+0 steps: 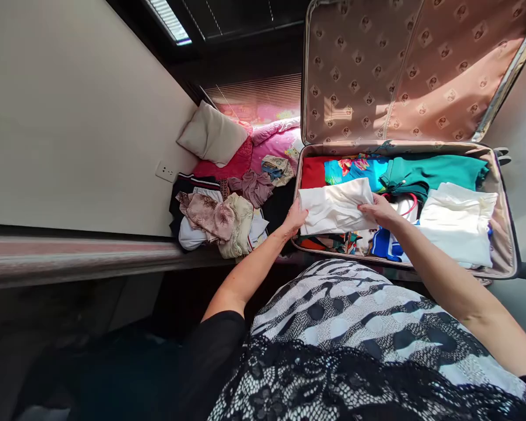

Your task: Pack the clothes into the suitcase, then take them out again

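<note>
A: Start with the biggest thing around the hands.

B: That's the open suitcase (405, 88). Its filled half lies beneath the left grip (294, 218) and the right grip (379, 210), and its patterned lid stands raised beyond them.

A: Next in size?

B: A loose pile of clothes (207, 215), outside the case, well to the left of the left grip.

A: And inside the case, to the right?

B: A folded white garment (458, 225), just right of the right grip, partly behind that forearm.

A: Something pale sits farther off.

B: A pillow (214, 135), tilted, beyond the left grip and to its left. Then a teal garment (442, 169), beyond the right grip and reaching off to its right.

A: What are the hands on?

B: A white cloth (333, 206), stretched flat between the two. The left grip pinches its left edge; the right grip is closed on its right end. Whether it rests on the clothes below, I can't tell.

A: Smaller things?

B: A blue floral garment (355, 169), beyond the right grip and slightly left; a red cloth (313, 171), beyond the left grip; and a thin red loop (416, 202), just right of the right grip.
</note>
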A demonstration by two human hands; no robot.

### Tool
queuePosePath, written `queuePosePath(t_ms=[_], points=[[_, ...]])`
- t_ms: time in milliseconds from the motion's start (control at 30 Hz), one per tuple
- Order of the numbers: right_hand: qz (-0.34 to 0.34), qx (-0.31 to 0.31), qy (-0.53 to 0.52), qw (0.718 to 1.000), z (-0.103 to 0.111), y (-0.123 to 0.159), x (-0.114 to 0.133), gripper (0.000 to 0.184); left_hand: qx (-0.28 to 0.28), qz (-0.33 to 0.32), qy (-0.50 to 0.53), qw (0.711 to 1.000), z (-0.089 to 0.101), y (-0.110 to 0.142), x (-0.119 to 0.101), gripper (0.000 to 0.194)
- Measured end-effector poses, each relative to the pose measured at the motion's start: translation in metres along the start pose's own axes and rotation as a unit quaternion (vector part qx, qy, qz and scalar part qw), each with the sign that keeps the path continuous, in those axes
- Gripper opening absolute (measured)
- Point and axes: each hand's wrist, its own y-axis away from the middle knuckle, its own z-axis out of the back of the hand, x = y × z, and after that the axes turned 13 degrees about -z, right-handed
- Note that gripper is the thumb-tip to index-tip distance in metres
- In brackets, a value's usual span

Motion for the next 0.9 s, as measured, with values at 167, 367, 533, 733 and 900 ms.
queuePosePath(t_ms=[167,367,533,733,900], points=[[-0.026,0.044,0.025,0.998,0.005,0.013,-0.017,0.053,0.047,0.008,-0.029,0.998,0.027,0.031,0.005,0.056],[-0.158,0.028,0.058,0.985,-0.005,0.03,-0.089,0.043,0.041,-0.004,-0.246,0.968,0.029,0.036,0.012,0.044],[-0.125,-0.006,0.042,0.991,-0.003,0.029,-0.106,0.044,0.018,-0.035,-0.254,0.966,0.018,0.042,0.019,0.061],[-0.083,-0.029,-0.014,0.996,0.009,0.035,-0.103,0.047,0.039,-0.024,-0.199,0.979,0.015,0.045,0.025,0.066],[-0.052,-0.083,-0.02,0.995,0.03,0.048,-0.102,0.053,0.069,-0.017,-0.135,0.988,-0.009,0.051,0.031,0.066]])
